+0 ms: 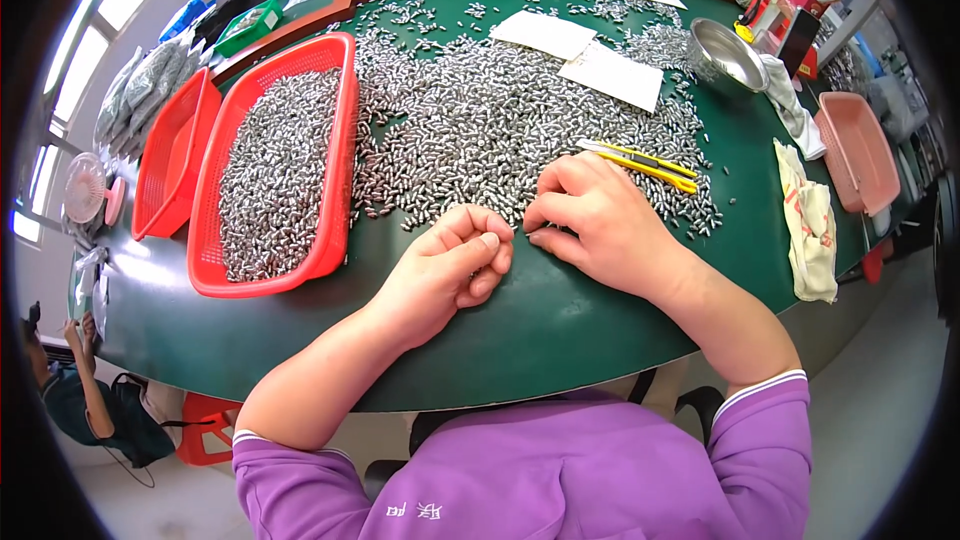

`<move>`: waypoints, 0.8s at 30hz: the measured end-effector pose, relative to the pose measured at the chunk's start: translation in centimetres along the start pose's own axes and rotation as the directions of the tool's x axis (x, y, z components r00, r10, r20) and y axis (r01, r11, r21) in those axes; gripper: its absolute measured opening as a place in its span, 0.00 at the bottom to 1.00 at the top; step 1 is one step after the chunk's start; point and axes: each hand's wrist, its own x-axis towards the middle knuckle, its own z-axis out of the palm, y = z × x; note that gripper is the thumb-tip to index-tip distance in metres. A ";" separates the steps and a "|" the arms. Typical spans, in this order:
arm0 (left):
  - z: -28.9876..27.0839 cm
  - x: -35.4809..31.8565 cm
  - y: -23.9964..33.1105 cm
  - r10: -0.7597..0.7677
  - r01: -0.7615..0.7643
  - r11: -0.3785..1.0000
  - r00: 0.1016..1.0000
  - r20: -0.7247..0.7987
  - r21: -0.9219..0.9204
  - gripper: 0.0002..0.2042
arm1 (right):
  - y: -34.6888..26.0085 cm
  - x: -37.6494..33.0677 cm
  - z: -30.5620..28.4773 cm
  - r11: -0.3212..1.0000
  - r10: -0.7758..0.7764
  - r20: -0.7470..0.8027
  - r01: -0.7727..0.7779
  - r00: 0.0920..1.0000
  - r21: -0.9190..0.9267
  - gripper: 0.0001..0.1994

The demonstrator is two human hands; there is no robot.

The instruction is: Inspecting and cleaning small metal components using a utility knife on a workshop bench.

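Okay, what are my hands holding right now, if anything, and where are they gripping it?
It cannot be told. The left hand is curled into a loose fist, contents hidden. The right hand rests fingertips-down at the edge of the small metal pieces.

The left hand (450, 265) is curled into a loose fist, so whether it holds any parts cannot be told. The right hand (590, 220) lies palm down at the pile's (500, 120) near edge, hiding the parts beneath it and the near ends of the yellow knives (645, 163). The single parts are too small to make out. The table's (560, 320) far edge is cut off at the top. The red basket (335, 140) covers the table's left part.
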 end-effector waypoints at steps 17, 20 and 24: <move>-0.3 -0.2 0.1 -0.006 0.003 0.999 0.998 0.066 0.038 0.06 | -0.3 0.2 -0.7 0.780 0.204 0.130 -0.241 0.970 0.577 0.10; -0.2 -0.1 0.1 -0.006 0.004 0.999 0.998 0.061 0.042 0.06 | -0.4 0.1 -0.8 0.781 0.219 0.120 -0.247 0.968 0.574 0.09; -0.2 -0.1 0.1 0.001 -0.004 0.999 0.997 0.072 0.038 0.06 | -0.5 0.1 -0.6 0.840 0.173 0.047 -0.172 0.984 0.515 0.06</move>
